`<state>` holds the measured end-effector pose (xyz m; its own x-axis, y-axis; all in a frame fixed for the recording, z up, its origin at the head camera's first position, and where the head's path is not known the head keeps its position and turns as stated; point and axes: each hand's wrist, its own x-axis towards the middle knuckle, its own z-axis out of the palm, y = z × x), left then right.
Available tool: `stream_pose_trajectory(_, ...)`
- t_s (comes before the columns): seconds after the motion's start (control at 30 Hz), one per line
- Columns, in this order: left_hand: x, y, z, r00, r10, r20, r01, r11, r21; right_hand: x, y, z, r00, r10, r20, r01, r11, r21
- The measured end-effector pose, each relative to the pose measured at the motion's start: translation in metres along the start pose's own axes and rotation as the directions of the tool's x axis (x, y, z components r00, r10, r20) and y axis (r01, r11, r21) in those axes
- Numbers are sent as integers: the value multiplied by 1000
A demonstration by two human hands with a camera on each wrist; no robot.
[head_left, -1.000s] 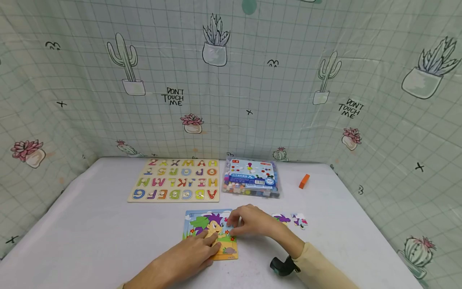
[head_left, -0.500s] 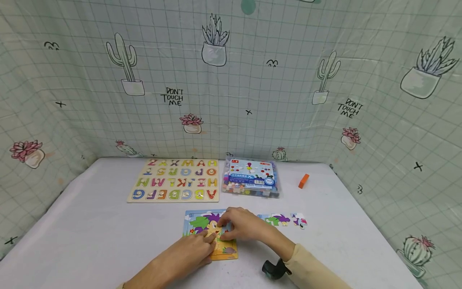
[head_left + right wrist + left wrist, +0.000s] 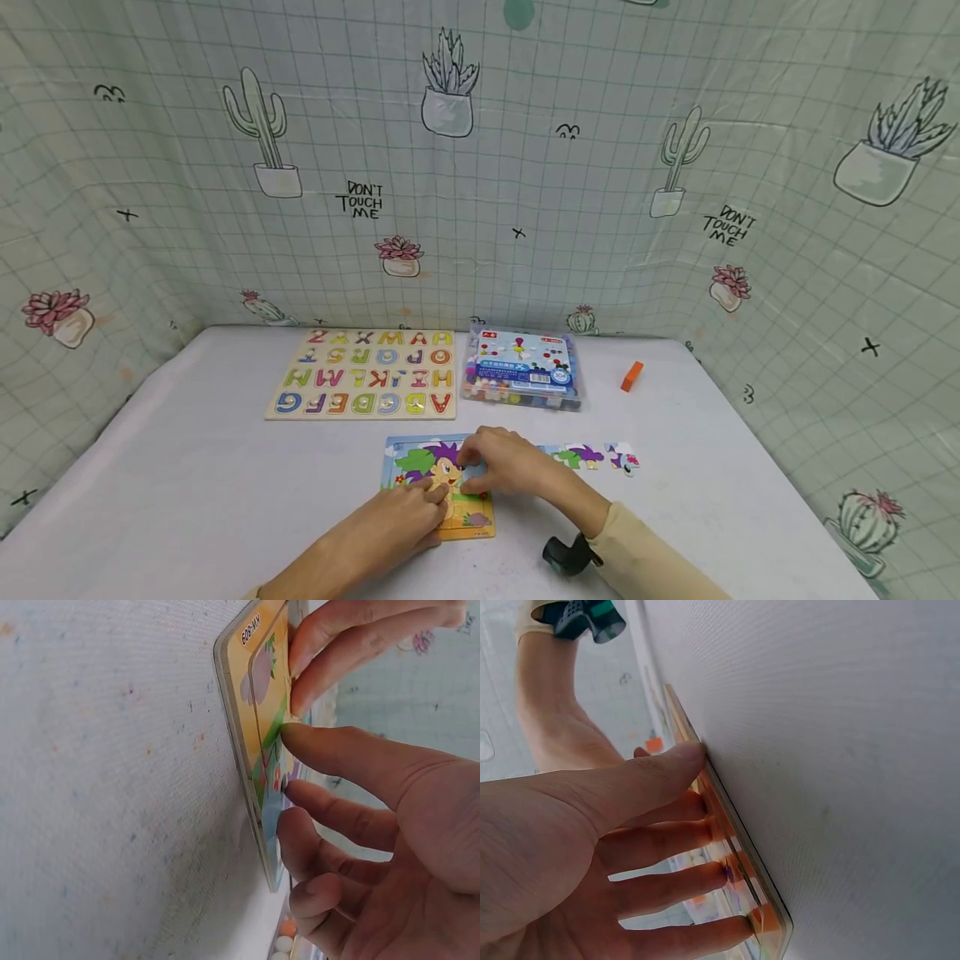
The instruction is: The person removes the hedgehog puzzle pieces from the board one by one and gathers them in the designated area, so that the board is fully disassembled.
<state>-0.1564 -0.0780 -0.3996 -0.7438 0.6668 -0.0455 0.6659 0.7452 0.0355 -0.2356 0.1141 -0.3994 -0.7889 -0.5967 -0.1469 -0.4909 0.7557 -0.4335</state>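
A square jigsaw puzzle board with a purple-haired hedgehog picture lies at the front middle of the table. My left hand rests on its lower left part; in the left wrist view the fingers extend over the picture and the thumb touches the near edge. From the right, my right hand reaches over the board with bent fingers. In the right wrist view its thumb and fingertips hold a puzzle piece with red flowers, low at the picture surface. Part of the picture is hidden under both hands.
Several loose puzzle pieces lie right of the board. Behind stand a wooden alphabet board and a clear case of coloured beads. An orange block lies at the back right, before the patterned cloth wall.
My right hand has shifted left over the board, uncovering more of the loose pieces, then moved very slightly back right. The left hand has stayed nearly still.
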Motion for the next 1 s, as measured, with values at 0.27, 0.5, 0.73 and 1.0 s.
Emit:
stream_pose_trajectory(0.27, 0, 1, -1, 1000, -6, -3, 6, 1000, 2, 0, 0, -3, 1000, -23, 19, 23, 999, 43)
stream_pose_trajectory(0.5, 0, 2, -2, 1000, -12, 23, 12, 1000, 2, 0, 0, -3, 999, 34, 24, -34, 999, 10)
stream_pose_trajectory(0.73, 1, 2, 0, 999, -28, 39, 28, 1000, -12, 2, 2, -2, 1000, 20, 11, -20, 1000, 18)
stream_pose_trajectory(1.0, 0, -1, 1, 1000, 2, -3, -2, 1000, -1, 3, 5, -2, 1000, -7, -14, 7, 999, 35)
